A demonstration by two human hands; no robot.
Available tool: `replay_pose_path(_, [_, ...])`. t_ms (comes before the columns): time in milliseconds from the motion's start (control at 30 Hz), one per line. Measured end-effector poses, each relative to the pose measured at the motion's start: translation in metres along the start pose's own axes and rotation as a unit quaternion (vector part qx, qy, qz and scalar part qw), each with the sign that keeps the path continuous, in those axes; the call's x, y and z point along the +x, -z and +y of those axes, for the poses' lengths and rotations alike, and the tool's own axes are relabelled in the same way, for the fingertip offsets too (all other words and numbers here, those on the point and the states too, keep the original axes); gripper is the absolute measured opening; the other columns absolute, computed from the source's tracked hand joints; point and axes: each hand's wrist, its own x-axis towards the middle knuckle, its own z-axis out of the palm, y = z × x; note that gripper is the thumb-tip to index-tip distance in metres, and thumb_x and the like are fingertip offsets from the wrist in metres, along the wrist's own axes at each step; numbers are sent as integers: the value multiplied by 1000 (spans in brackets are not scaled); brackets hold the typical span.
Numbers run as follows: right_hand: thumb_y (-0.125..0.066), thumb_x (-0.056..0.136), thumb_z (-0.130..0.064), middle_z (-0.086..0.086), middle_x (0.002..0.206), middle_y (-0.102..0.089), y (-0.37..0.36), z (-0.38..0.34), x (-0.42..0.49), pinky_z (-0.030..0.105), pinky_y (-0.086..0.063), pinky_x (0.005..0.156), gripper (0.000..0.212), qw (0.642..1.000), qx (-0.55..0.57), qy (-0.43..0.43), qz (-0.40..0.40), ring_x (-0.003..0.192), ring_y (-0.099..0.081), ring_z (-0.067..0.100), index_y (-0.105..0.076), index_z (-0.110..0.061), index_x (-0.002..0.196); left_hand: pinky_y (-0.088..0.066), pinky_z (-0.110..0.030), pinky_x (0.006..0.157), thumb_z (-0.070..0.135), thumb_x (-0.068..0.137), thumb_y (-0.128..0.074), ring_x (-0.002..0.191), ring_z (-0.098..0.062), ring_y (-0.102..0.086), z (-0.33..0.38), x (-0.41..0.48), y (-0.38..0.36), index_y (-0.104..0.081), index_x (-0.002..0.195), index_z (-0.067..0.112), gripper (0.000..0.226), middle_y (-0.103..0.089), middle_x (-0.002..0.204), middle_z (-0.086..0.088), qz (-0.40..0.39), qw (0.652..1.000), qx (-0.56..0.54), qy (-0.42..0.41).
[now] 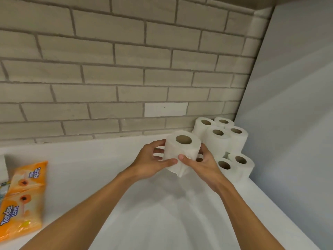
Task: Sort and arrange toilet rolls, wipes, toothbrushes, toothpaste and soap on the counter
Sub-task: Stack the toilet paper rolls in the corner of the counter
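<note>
Wipes lie at the far left of the desk, untouched. The left grip and right grip both clasp one roll, upright and lifted off the desk, just beside the corner stack. Roll-sorting seems the step in hand; next it likely needs setting squarely on or beside the stack's lower front rolls

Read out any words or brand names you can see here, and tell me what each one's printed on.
"Tender Love": nearer orange wipes pack, large letters.
"Tender Love": farther orange wipes pack, smaller letters.
Unreadable: the greenish packet, cut off at the left edge.
No print shows on the held toilet roll, the stacked toilet rolls or the tiled wall.
</note>
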Motion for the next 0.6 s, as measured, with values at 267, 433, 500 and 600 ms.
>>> replay_pose_path(267, [-84,59,-47,-11,113,-61,93,10,11,17,-53,69,82,995,-24,6,94,102,-61,7,-47,-32,131,-58,-31,80,31,67,-86,102,-10,-65,19,47,-93,-57,126,30,65,-66,114,10,-23,999,-35,-8])
replay_pose_path(433, [-84,65,-38,-12,112,-63,156,21,18,16,-53,64,73,993,-9,-4,117,91,-66,4,-48,-34,128,-57,-34,85,37,68,-84,103,-9,-63,29,77,-158,-53,129,28,69,-62,119,11,-38,999,-16,-11])
replay_pose_path(500, [-84,66,-35,-9,116,-63,175,27,22,19,-55,66,72,993,-5,0,117,95,-65,8,-49,-32,128,-55,-35,89,37,71,-81,106,-11,-61,31,86,-179,-50,132,27,69,-60,122,9,-44,999,2,-12])
replay_pose_path(600, [-83,71,-29,-6,123,-60,203,37,29,15,-54,61,70,993,-10,2,118,102,-63,14,-48,-28,132,-52,-38,96,30,77,-78,114,-16,-57,32,100,-212,-46,135,25,66,-57,128,6,-48,999,12,-8])
